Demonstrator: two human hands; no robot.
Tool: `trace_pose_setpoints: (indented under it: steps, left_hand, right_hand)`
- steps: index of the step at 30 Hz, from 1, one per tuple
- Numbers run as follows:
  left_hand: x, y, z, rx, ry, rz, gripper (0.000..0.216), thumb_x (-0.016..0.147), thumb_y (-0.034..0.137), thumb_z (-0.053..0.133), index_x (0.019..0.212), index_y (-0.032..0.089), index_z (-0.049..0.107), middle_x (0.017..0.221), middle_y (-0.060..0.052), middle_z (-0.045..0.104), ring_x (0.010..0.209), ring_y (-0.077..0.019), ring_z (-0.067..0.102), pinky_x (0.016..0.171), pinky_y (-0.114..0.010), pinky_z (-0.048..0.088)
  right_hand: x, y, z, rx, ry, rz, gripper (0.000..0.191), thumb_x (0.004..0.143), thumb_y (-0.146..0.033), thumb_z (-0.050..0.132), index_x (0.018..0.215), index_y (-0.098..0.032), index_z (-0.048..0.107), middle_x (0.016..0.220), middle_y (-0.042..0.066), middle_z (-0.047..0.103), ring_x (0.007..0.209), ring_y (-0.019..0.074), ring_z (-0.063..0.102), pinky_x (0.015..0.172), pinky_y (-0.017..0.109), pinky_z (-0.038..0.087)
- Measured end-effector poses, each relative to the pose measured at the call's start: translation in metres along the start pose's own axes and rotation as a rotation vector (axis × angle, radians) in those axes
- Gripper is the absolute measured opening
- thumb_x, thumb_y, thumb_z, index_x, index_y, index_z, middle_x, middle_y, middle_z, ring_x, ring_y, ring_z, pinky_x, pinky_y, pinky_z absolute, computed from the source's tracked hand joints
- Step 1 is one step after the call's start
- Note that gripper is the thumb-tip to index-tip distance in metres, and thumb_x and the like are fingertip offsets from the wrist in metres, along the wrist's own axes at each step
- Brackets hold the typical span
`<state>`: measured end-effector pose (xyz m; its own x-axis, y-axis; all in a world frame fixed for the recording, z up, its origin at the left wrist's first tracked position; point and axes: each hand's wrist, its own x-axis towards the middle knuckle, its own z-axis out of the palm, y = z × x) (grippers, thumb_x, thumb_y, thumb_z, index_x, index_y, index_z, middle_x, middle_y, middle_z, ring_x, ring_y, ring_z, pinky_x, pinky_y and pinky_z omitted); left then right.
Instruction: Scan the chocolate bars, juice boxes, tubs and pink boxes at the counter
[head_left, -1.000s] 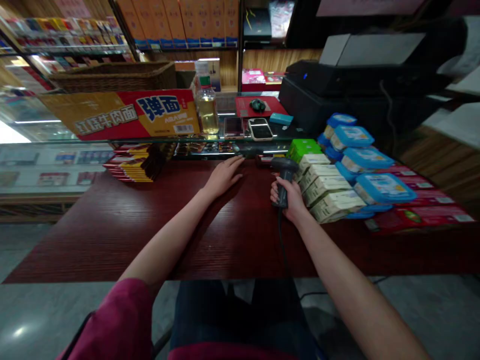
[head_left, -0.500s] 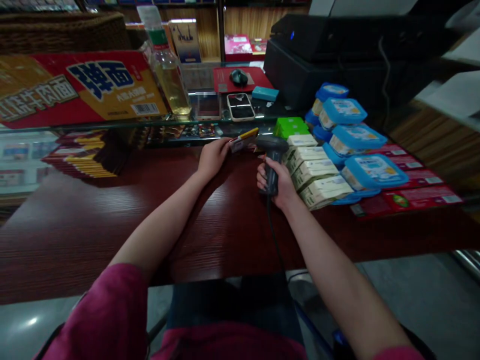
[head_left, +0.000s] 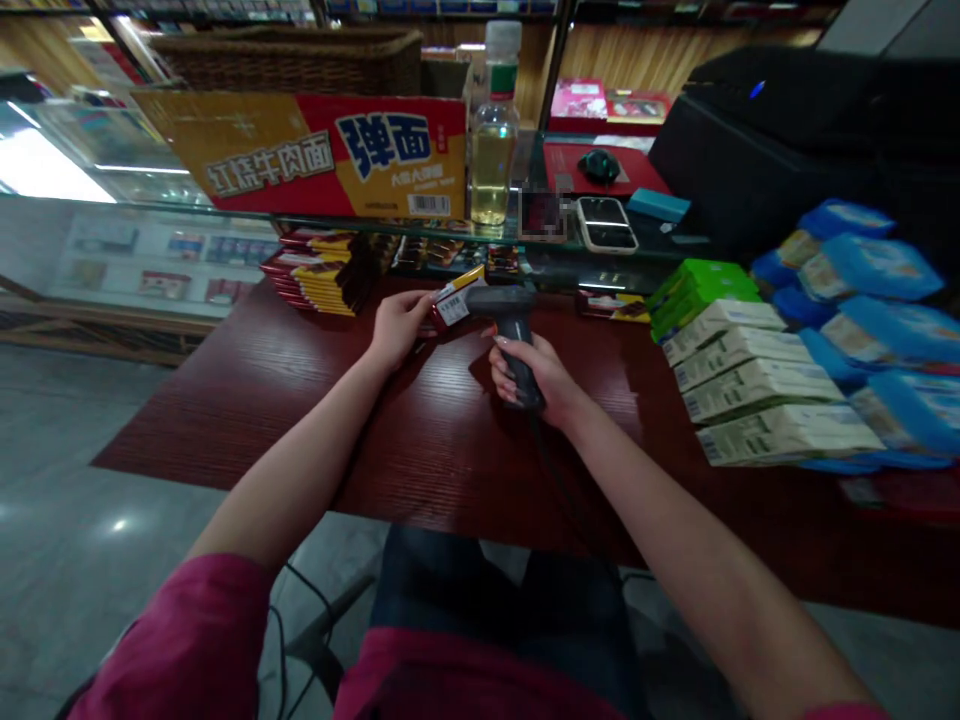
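Observation:
My left hand (head_left: pixel 403 325) is closed on the end of a flat red-and-yellow packet (head_left: pixel 455 302), held tilted above the counter with its white label facing me. My right hand (head_left: pixel 534 375) grips the handle of a dark barcode scanner (head_left: pixel 517 345). The scanner's head points left, close to the packet and overlapping its right end; whether they touch I cannot tell. From the handle a cable runs down toward my lap. To the left lies a stack of similar packets (head_left: pixel 319 275). Another similar packet (head_left: pixel 611 305) lies flat beyond the scanner.
On the right stand green packs (head_left: pixel 701 290), pale cartons (head_left: pixel 772 375) and blue-lidded tubs (head_left: pixel 877 325). A glass shelf at the back holds a noodle box (head_left: pixel 300 150), a bottle (head_left: pixel 493 150) and a phone (head_left: pixel 606 224). The wooden counter (head_left: pixel 420 440) ends at the left.
The view has swung left. The scanner has moved leftward, away from the pale cartons, and its head is now nearer the packet. The packet's label now faces me more fully.

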<state>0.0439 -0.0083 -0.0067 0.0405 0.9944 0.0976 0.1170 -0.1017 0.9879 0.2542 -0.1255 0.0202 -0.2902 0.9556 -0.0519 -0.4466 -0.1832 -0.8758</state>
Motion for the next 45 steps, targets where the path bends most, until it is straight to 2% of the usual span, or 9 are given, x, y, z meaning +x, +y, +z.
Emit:
trace_pose_setpoints:
  steps: [6, 13, 18, 21, 24, 28, 33, 38, 45]
  left_hand:
    - [0.009, -0.003, 0.001, 0.003, 0.085, -0.01, 0.023, 0.098, 0.029, 0.064, 0.107, 0.016, 0.081, 0.092, -0.005, 0.079, 0.077, -0.0166, 0.075, 0.062, -0.026, 0.065]
    - [0.009, -0.01, 0.002, 0.002, 0.053, 0.01, 0.026, 0.1, 0.03, 0.063, 0.112, 0.015, 0.081, 0.095, -0.007, 0.081, 0.074, -0.0159, 0.074, 0.058, -0.022, 0.063]
    - [0.009, -0.004, -0.004, 0.164, 0.112, 0.161, 0.025, 0.102, 0.031, 0.063, 0.116, 0.018, 0.079, 0.113, -0.007, 0.082, 0.096, -0.0215, 0.079, 0.08, -0.031, 0.067]
    - [0.006, 0.011, -0.023, 0.404, 0.254, 0.422, 0.025, 0.105, 0.031, 0.059, 0.118, 0.021, 0.078, 0.122, -0.005, 0.08, 0.117, -0.0224, 0.074, 0.105, -0.033, 0.06]
    - [-0.003, 0.024, -0.058, 0.572, 0.415, 0.577, 0.033, 0.11, 0.036, 0.048, 0.129, 0.023, 0.072, 0.132, -0.007, 0.076, 0.131, -0.0237, 0.068, 0.116, -0.035, 0.051]
    - [-0.019, 0.023, -0.113, 0.7, 0.544, 0.599, 0.04, 0.112, 0.038, 0.039, 0.138, 0.026, 0.067, 0.138, -0.009, 0.072, 0.138, -0.0261, 0.063, 0.122, -0.042, 0.046]
    - [-0.028, 0.01, -0.165, 0.929, 0.469, 0.595, 0.036, 0.111, 0.034, 0.042, 0.133, 0.031, 0.07, 0.14, -0.006, 0.072, 0.139, -0.0212, 0.062, 0.124, -0.038, 0.043]
    - [-0.021, -0.001, -0.189, 1.061, 0.485, 0.587, 0.034, 0.109, 0.031, 0.049, 0.135, 0.035, 0.07, 0.15, -0.006, 0.066, 0.152, -0.0227, 0.05, 0.134, -0.047, 0.025]
    - [-0.008, -0.008, -0.192, 1.162, 0.528, 0.473, 0.047, 0.107, 0.024, 0.045, 0.149, 0.035, 0.062, 0.161, -0.007, 0.056, 0.157, -0.0253, 0.042, 0.133, -0.047, 0.024]
  right_hand:
    - [0.02, 0.017, 0.007, 0.018, 0.033, -0.018, 0.039, 0.08, -0.044, 0.084, 0.101, -0.022, 0.06, 0.061, -0.009, 0.05, 0.041, 0.0071, 0.041, 0.036, 0.021, 0.033]
    - [0.019, 0.018, 0.003, 0.047, 0.045, -0.005, 0.043, 0.079, -0.043, 0.085, 0.105, -0.023, 0.057, 0.063, -0.01, 0.051, 0.042, 0.0072, 0.042, 0.038, 0.02, 0.033]
    - [0.015, 0.018, 0.002, 0.058, 0.034, -0.01, 0.045, 0.079, -0.042, 0.085, 0.108, -0.024, 0.056, 0.064, -0.01, 0.052, 0.043, 0.0078, 0.043, 0.038, 0.021, 0.035]
    - [0.013, 0.018, 0.002, 0.068, 0.026, -0.012, 0.045, 0.078, -0.042, 0.086, 0.107, -0.024, 0.056, 0.064, -0.009, 0.053, 0.043, 0.008, 0.043, 0.038, 0.021, 0.035]
    - [0.013, 0.018, 0.001, 0.082, 0.022, -0.012, 0.045, 0.077, -0.042, 0.087, 0.105, -0.024, 0.057, 0.063, -0.009, 0.053, 0.043, 0.0081, 0.043, 0.038, 0.02, 0.036]
    - [0.014, 0.018, 0.001, 0.099, 0.025, -0.002, 0.045, 0.075, -0.042, 0.089, 0.102, -0.023, 0.058, 0.062, -0.009, 0.054, 0.042, 0.0077, 0.042, 0.037, 0.02, 0.036]
    - [0.013, 0.017, 0.0, 0.107, 0.025, 0.01, 0.041, 0.076, -0.039, 0.089, 0.101, -0.021, 0.062, 0.064, -0.007, 0.054, 0.043, 0.0072, 0.042, 0.037, 0.019, 0.036]
    - [0.013, 0.018, -0.002, 0.119, 0.038, 0.006, 0.038, 0.076, -0.037, 0.088, 0.102, -0.021, 0.065, 0.065, -0.006, 0.054, 0.044, 0.0079, 0.044, 0.037, 0.02, 0.037]
    - [0.015, 0.02, -0.006, 0.114, 0.051, 0.0, 0.038, 0.077, -0.036, 0.088, 0.102, -0.02, 0.065, 0.065, -0.006, 0.054, 0.043, 0.0077, 0.043, 0.037, 0.02, 0.038]
